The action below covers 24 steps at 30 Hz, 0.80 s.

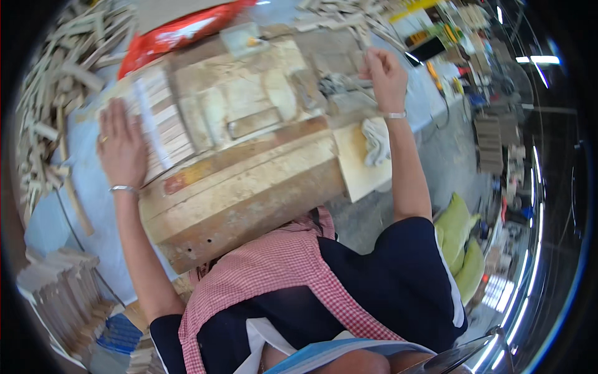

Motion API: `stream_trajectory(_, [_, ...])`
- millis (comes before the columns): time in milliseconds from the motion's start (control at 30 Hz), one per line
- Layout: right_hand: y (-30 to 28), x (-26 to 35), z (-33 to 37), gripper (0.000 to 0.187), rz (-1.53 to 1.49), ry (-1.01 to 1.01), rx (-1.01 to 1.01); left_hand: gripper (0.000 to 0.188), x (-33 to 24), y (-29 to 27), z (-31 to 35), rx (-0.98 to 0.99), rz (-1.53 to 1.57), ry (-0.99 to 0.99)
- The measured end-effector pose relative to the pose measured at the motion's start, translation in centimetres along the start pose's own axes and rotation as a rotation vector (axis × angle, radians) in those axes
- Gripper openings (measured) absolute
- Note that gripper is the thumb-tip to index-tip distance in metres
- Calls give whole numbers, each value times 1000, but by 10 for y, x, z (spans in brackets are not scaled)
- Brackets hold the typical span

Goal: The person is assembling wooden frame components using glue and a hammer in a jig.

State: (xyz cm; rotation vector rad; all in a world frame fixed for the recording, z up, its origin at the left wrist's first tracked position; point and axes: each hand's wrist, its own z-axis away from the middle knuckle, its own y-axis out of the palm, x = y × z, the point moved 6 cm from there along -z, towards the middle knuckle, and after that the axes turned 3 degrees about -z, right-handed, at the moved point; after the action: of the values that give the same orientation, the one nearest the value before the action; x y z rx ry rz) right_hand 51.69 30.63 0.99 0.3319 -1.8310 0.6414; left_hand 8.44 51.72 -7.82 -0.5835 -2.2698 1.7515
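My left hand [121, 142] lies flat with its fingers stretched out, at the left edge of a row of short wooden strips [172, 128]. A pale band runs across these strips. My right hand [387, 78] is raised at the far right with its fingers curled together; whether anything small is in them I cannot make out. Just left of it, a grey crumpled bundle [339, 84] lies on the worn work surface. Between my hands is a stained, worn board [205, 121] with a small rectangular block [254, 123] on it.
A thick beige bench edge [249, 193] runs before my body. A white cloth [375, 142] rests on a pale board [356, 163] at right. Loose wood sticks [75, 78] heap up at left, with stacked wood pieces [65, 296] nearer. Red plastic [177, 40] lies at the back.
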Motion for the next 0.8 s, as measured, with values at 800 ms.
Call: stream_trajectory(800, [-75, -73, 132, 31, 909, -392, 198, 51, -14, -18, 3, 46, 59, -71])
